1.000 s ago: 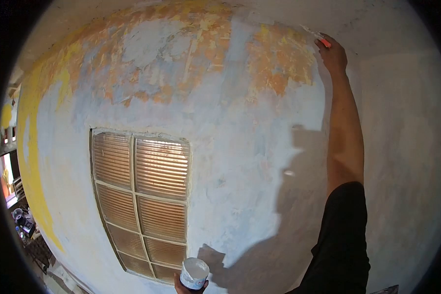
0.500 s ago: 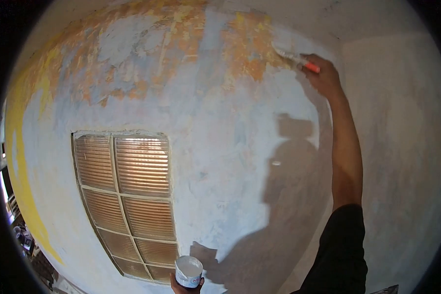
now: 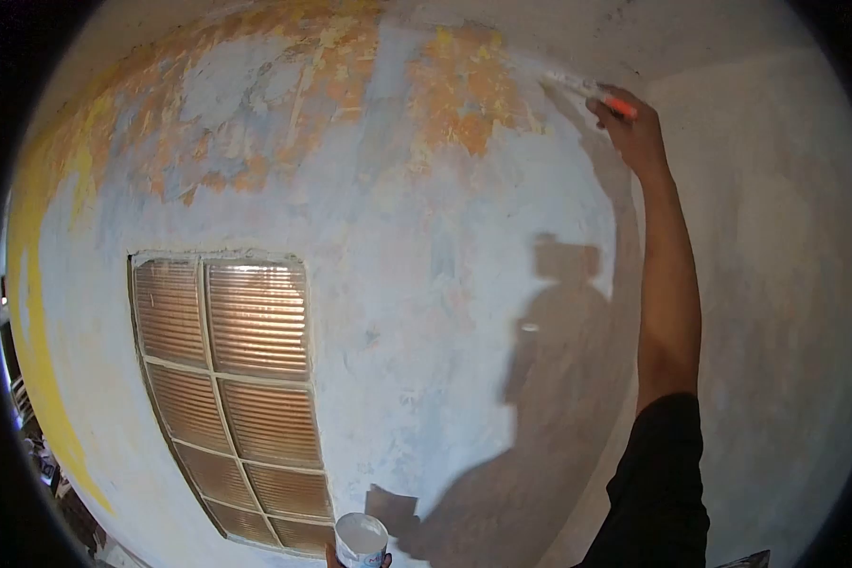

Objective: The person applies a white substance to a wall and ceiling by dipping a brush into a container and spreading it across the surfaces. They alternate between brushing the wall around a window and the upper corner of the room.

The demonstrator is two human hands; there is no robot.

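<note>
High up near the corner, my right hand (image 3: pixel 634 131) is closed around a paintbrush (image 3: pixel 621 107) with an orange handle. Its pale bristle end points left and lies at the upper part of the wall (image 3: pixel 483 218); whether the tips touch is hard to tell. White-blue paint covers much of this wall, with orange and yellow patches (image 3: pixel 459 80) showing near the top. Down at the bottom edge, my left hand (image 3: pixel 330 556) is wrapped around a white tub of paint (image 3: pixel 361 538), held upright with its top uncovered. Most of that hand is out of frame.
A window (image 3: pixel 232 398) with ribbed panes and pale bars is set in the wall at left. The ceiling (image 3: pixel 577 33) meets the wall just above the brush. A side wall (image 3: pixel 757 256) stands close on the right. Cluttered objects show at the far left edge.
My right hand and the paintbrush have moved slightly up and to the right, off the orange patch. The tub sits a bit lower in view, and the view has shifted slightly.
</note>
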